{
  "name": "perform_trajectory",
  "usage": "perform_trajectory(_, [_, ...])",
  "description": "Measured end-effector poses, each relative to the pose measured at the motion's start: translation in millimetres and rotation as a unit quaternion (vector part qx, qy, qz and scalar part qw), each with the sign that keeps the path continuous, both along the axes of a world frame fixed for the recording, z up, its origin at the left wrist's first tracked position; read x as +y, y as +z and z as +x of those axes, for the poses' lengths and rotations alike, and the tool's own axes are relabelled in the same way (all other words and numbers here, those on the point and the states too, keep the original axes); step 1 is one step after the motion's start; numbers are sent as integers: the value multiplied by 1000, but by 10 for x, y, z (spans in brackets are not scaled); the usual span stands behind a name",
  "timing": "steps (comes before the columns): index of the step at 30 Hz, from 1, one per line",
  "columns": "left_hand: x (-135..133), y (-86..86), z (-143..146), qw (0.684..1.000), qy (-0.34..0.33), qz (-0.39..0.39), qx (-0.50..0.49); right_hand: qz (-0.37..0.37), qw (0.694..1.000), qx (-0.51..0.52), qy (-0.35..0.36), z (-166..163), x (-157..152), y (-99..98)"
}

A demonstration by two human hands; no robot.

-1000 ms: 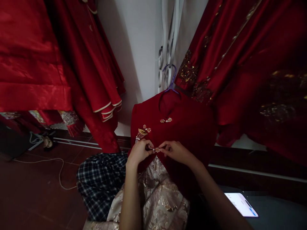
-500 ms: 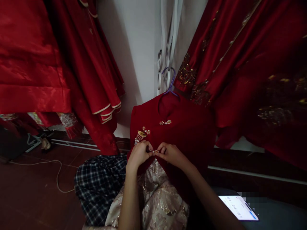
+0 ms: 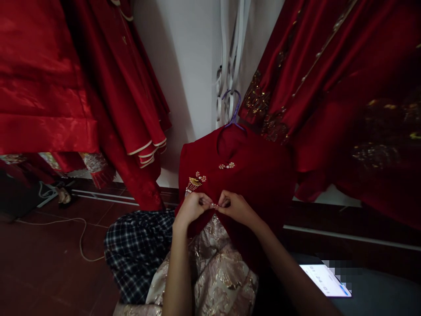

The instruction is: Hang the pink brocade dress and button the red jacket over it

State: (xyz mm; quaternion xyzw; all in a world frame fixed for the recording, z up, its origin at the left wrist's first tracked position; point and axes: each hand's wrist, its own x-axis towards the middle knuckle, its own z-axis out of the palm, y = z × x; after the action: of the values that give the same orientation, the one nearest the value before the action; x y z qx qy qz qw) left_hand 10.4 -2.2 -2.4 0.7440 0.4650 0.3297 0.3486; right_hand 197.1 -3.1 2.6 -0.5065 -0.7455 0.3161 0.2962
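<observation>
A dark red garment (image 3: 259,175) hangs in front of me on a purple hanger (image 3: 234,115). At its front opening, a small pearl-and-gold clasp (image 3: 214,206) is pinched between both hands. My left hand (image 3: 194,210) grips the clasp's left end with thumb and finger. From the other side my right hand (image 3: 237,210) pinches its right end. Above them, a similar fastened clasp (image 3: 226,166) sits below the neckline. A gold fan-shaped ornament with tassels (image 3: 194,182) hangs left of centre, under another flower clasp (image 3: 200,176). Shiny patterned fabric (image 3: 226,267) shows beneath the opening.
Red garments (image 3: 128,87) hang on the left, and red garments with gold trim (image 3: 315,87) on the right. A lit phone (image 3: 325,281) lies at lower right. Dark checked fabric (image 3: 138,245) covers my left leg. A pale cable (image 3: 80,241) crosses the tiled floor.
Both hands stay at the clasp, with fingertips a little closer together and covering more of it. The view has shifted slightly.
</observation>
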Motion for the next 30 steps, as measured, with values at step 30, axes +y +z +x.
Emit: perform_trajectory(30, [-15,61,-24,998,-20,-10,-67,-35,989,124,69,43,70,-76])
